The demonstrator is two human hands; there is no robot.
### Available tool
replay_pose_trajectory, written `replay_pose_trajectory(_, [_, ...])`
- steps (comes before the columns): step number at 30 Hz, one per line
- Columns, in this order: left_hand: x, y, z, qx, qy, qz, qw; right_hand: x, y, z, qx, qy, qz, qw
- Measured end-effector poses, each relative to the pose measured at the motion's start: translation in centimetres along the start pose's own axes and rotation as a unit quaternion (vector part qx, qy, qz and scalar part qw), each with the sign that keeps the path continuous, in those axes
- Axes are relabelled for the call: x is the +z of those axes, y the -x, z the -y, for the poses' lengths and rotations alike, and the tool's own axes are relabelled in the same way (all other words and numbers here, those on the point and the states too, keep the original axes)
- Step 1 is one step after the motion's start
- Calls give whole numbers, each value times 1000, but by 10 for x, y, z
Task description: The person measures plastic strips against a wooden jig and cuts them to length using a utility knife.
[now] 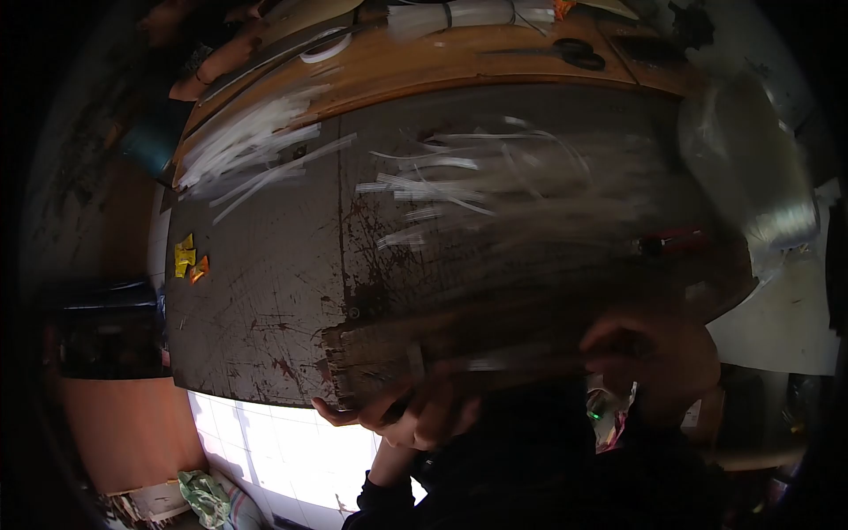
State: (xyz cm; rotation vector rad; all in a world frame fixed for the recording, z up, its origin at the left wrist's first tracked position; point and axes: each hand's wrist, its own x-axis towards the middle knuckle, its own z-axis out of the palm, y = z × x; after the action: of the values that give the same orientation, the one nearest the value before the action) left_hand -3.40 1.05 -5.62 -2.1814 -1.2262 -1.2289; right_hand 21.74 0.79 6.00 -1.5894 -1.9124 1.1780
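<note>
My left hand (420,415) is at the near edge of the worn dark table (256,327), fingers bent and pinched around a short translucent plastic strip (416,360) that sticks up from them. My right hand (658,353) is farther right above the same edge, its fingers curled and blurred by motion; what they hold cannot be made out. A pale blurred streak lies between the two hands. Beyond them, a loose pile of clear plastic strips (433,187) spreads over the tabletop. A red-handled tool (673,240), blurred, lies near my right hand.
Another bundle of white strips (252,137) lies at the far left. Black scissors (579,55), a tape roll (327,44) and a tied strip bundle (473,16) rest on the brown back board. Yellow wrappers (184,255) lie left. Another person's arm (225,62) reaches in. A clear plastic bag (751,159) is right.
</note>
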Motion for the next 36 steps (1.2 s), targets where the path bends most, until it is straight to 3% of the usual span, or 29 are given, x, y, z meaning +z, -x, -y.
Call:
replay_pose_trajectory(1, [1, 2, 1, 8, -21, 1, 1000, -13, 10, -11, 9, -20, 27, 999])
replay_pose_trajectory(3, [-2, 8, 3, 10, -16, 4, 1000, -33, 35, -35, 62, -186, -62, 979])
replay_pose_trajectory(5, [-2, 0, -1, -2, -30, 17, 999, -54, 52, -50, 101, -204, -138, 964])
replay_pose_trajectory(8, [1, -2, 1, 7, -43, 0, 999, -75, 70, -73, 123, -143, -166, 968])
replay_pose_trajectory(19, [3, 2, 4, -5, -52, -13, 999, -86, 70, -89, 171, -113, -227, 952])
replay_pose_trajectory(36, [2, -2, 0, -8, -47, -4, 999, -92, 55, -71, 227, 27, -168, 959])
